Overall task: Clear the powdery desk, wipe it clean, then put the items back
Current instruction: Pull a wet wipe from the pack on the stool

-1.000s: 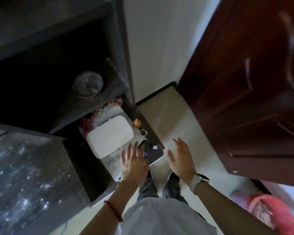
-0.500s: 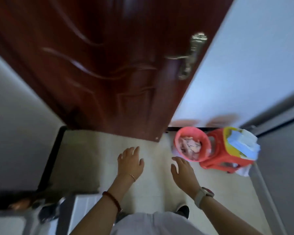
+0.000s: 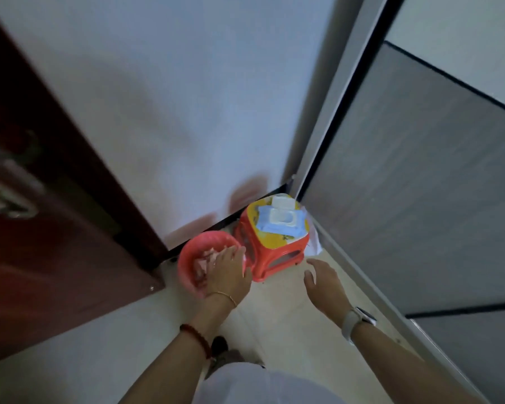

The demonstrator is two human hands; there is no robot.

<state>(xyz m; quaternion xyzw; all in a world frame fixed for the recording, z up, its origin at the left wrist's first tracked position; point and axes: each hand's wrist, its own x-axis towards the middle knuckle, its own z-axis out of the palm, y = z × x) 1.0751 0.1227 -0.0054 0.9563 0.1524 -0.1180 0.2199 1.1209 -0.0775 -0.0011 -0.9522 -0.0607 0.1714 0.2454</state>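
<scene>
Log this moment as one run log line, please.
left hand: open, over pink bin | right hand: open, empty | wipes: on red stool | desk: out of view

A glossy dark-red wooden door (image 3: pixel 50 228) with a metal handle (image 3: pixel 5 196) is seen. The basket (image 3: pixel 187 258) and stool (image 3: pixel 274 252) appear as smooth plastic; the wipes pack (image 3: pixel 280 221) as soft film, the floor (image 3: pixel 289 316) as polished tile, the wall (image 3: pixel 187 97) as matt.

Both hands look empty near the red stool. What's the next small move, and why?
Probably reach the right hand forward to the wipes pack on the red stool. Its lid stands open, both hands are empty, and the left hand hangs over the pink basket.
</scene>
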